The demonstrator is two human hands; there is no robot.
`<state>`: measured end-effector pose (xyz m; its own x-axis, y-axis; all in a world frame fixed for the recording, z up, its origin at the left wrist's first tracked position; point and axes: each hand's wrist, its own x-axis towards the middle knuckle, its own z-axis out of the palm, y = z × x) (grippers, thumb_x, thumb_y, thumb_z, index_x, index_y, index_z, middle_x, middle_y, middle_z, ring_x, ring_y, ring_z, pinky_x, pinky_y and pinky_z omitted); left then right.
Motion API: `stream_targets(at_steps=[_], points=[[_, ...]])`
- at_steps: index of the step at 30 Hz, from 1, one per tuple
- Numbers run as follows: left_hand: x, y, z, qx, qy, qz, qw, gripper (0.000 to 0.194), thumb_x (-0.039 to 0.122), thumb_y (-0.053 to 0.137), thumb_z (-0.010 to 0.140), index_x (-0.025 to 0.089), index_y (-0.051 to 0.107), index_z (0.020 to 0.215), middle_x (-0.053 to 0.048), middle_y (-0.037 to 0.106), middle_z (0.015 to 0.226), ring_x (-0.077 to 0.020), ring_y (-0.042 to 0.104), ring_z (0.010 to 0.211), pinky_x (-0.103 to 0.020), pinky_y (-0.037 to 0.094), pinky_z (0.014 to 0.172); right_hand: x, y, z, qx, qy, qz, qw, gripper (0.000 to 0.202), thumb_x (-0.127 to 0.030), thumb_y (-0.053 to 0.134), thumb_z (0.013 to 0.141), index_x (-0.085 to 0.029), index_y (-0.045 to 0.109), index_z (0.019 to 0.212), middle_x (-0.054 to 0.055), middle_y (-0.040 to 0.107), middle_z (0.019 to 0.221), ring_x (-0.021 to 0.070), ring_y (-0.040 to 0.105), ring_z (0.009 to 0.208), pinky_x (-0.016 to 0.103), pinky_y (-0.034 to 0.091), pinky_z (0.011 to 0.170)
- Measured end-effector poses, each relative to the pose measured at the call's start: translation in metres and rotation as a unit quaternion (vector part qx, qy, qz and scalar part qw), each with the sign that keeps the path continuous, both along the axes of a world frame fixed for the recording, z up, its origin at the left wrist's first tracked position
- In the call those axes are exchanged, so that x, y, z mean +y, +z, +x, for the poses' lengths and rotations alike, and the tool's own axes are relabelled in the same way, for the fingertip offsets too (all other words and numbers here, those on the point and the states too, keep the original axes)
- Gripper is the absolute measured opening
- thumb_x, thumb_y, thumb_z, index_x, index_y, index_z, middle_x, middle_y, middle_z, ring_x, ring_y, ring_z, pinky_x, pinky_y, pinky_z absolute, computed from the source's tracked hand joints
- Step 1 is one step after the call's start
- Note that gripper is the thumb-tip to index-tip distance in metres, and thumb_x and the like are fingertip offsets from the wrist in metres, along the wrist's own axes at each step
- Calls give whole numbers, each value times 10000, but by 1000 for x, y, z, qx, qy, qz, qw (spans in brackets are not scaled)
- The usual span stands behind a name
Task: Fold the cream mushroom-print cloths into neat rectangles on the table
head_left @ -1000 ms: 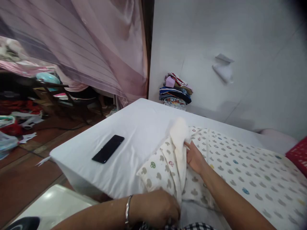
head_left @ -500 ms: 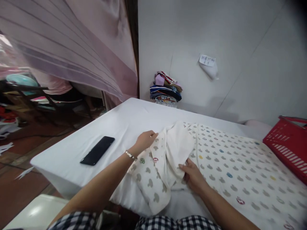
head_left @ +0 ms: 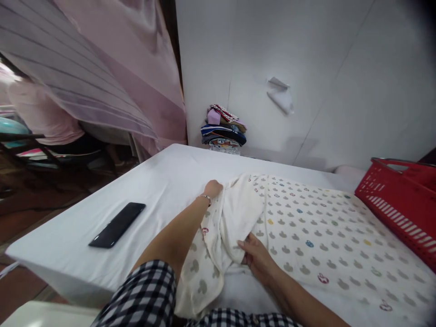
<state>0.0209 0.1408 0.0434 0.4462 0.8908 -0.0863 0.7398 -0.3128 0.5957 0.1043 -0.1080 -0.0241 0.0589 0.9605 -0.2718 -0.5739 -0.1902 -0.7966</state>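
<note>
A white printed cloth [head_left: 293, 227] with grey, yellow, blue and red motifs lies spread across the table's right half. Its left part is bunched, with the plain white underside [head_left: 240, 204] turned up and a printed end hanging over the front edge. My left hand [head_left: 213, 188] is closed at the far left edge of the bunched part, fingertips mostly hidden. Nearer to me, my right hand [head_left: 256, 255] pinches the lower edge of the turned-up part between thumb and fingers. A dark smartphone [head_left: 118, 225] lies flat to the left of my forearm.
The table [head_left: 180, 170] has a white cover. At right stands a red plastic basket [head_left: 402, 195]. A stack of folded clothes [head_left: 224, 128] is against the wall, with paper [head_left: 281, 94] stuck above. A pink curtain [head_left: 119, 59] hangs at left; behind it is another person [head_left: 47, 113].
The view has shifted, so most things sit further left or lower. My left arm reaches further out along the cloth's far edge. My right hand keeps its pinch. The wall paper's top has flapped.
</note>
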Motion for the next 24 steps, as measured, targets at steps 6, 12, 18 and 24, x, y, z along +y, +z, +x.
stream_targets(at_steps=[6,12,18,24], points=[[-89,4,13,-38,-208,104,972,101,180,505,818,213,600,829,-85,634,981,-228,551,983,-362,411,902,3,-7,15,110,6,-9,994,405,-503,597,822,-217,593,1108,44,708,876,192,664,806,334,513,735],[-149,-17,-20,-50,-447,170,877,222,123,420,853,211,602,944,-52,620,913,-178,569,869,-303,467,776,8,-10,21,169,1,-4,986,336,-513,551,847,-202,628,946,27,692,787,175,649,749,319,505,741],[-141,-4,-20,-92,-254,94,958,287,217,534,796,241,572,1079,-44,610,1022,-150,582,764,-294,477,716,10,-9,22,180,27,-2,983,386,-523,537,843,-181,628,997,58,704,857,200,657,830,326,492,768],[-142,-5,-18,23,-193,28,981,175,276,660,633,217,623,793,-40,635,803,-228,581,749,-335,414,670,9,-9,23,177,26,13,984,376,-506,581,823,-203,603,1046,61,698,957,202,649,889,333,488,783]])
